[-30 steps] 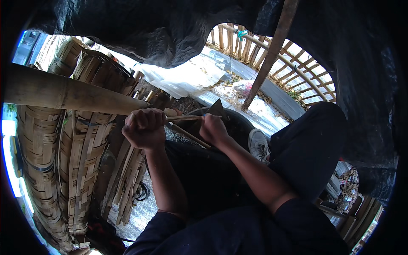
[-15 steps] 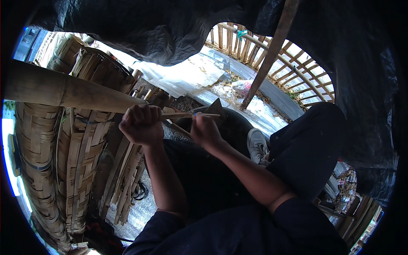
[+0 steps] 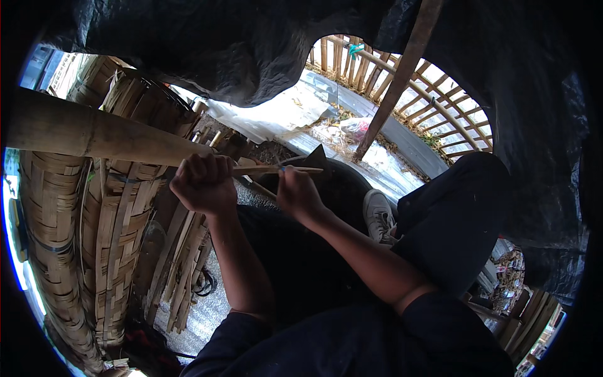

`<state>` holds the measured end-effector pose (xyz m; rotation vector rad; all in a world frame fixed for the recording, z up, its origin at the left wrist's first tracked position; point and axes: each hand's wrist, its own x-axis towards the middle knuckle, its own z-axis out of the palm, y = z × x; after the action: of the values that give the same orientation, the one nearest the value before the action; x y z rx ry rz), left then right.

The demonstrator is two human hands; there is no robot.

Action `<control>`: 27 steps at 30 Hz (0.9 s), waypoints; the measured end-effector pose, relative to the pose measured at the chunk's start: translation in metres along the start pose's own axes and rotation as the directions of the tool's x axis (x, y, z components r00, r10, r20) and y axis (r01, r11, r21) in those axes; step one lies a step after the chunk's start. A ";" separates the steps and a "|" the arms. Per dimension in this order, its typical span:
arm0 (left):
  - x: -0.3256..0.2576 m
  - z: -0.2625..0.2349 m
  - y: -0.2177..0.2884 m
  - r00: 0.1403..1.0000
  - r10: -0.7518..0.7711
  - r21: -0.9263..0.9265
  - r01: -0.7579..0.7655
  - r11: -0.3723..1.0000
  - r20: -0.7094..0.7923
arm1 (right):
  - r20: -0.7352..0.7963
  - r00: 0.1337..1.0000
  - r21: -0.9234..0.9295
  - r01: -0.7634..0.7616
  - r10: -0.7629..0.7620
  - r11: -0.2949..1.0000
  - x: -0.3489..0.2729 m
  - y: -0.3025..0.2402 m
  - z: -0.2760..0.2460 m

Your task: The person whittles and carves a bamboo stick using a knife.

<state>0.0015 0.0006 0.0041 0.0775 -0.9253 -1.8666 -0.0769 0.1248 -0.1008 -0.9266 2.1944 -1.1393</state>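
My left hand [image 3: 204, 183] is closed in a fist by the right end of a thick bamboo pole [image 3: 125, 139]. A pale, narrow bamboo strip [image 3: 254, 169] runs from this fist to the right. My right hand [image 3: 299, 193] pinches the strip farther along, with a small bit of blue at the fingertips. The strip's thin tip shows just beyond those fingers. Behind it a dark pointed piece [image 3: 316, 156] stands up; I cannot make out what it is. Below the strip, a second thin stick slants between the two hands.
Woven bamboo panels [image 3: 56, 220] stand along the left, with split bamboo slats [image 3: 185, 270] beside them. A wooden post [image 3: 399, 81] leans ahead, before a bamboo fence [image 3: 433, 94]. Dark plastic sheeting [image 3: 188, 44] hangs overhead. My shoe [image 3: 379, 213] rests right of the hands.
Both hands have shifted very slightly left in the picture, still holding the strip. The view itself has moved a little; the grip looks the same.
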 end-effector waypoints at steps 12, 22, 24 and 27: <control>0.009 0.002 0.001 0.969 0.008 0.032 0.000 0.999 -0.247 | 0.103 0.992 -0.227 0.098 -0.077 0.969 0.018 0.065 0.025; 0.007 -0.008 0.004 0.995 -0.021 -0.006 0.020 1.000 -0.098 | 0.116 0.993 -0.337 0.009 0.032 0.941 0.013 0.110 0.010; 0.008 -0.006 0.001 0.999 -0.024 -0.007 0.023 1.000 -0.047 | 0.150 0.976 -0.351 -0.098 0.159 0.931 0.011 0.095 0.011; 0.007 -0.006 0.003 1.000 0.007 0.035 -0.007 0.999 -0.020 | 0.020 1.000 -0.235 0.009 -0.004 0.972 0.005 0.038 0.022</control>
<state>0.0027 -0.0089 0.0043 0.1139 -0.9435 -1.8403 -0.0779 0.1256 -0.1447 -1.0373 2.3475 -0.8814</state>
